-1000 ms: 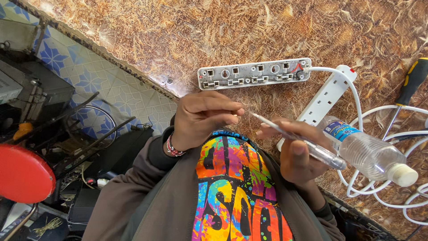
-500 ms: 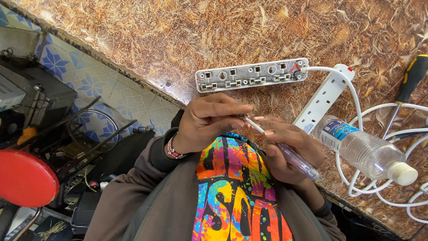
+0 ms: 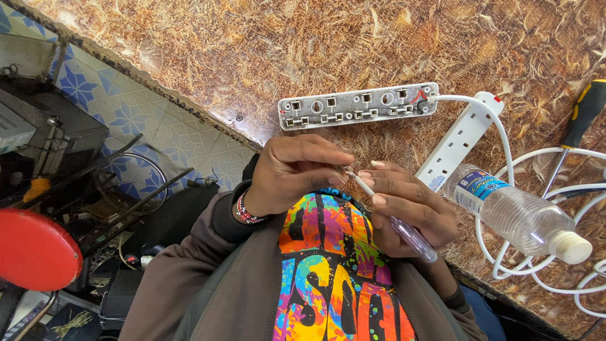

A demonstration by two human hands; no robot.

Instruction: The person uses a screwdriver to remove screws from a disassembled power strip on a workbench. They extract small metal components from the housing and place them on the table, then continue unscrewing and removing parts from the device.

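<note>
My right hand [image 3: 410,208] grips a small screwdriver with a clear handle [image 3: 411,237], its thin shaft pointing up and left. My left hand [image 3: 293,173], with a beaded bracelet on the wrist, pinches the shaft's tip between thumb and fingers; whatever sits at the tip is hidden. Both hands hover close to my chest at the table's near edge. Just beyond them lies an opened power strip [image 3: 356,106] with its metal contacts exposed. Its white cover [image 3: 461,137] lies to the right.
A clear plastic water bottle [image 3: 521,218] lies on its side at the right over loops of white cable [image 3: 505,265]. A black and yellow screwdriver [image 3: 584,112] rests at the far right. Below the brown table [image 3: 252,50], a red stool [image 3: 35,249] and equipment stand on blue tiled floor.
My right hand has moved left towards my left hand, bringing the screwdriver with it. My left fingers have closed on its tip. The power strip and bottle have not moved.
</note>
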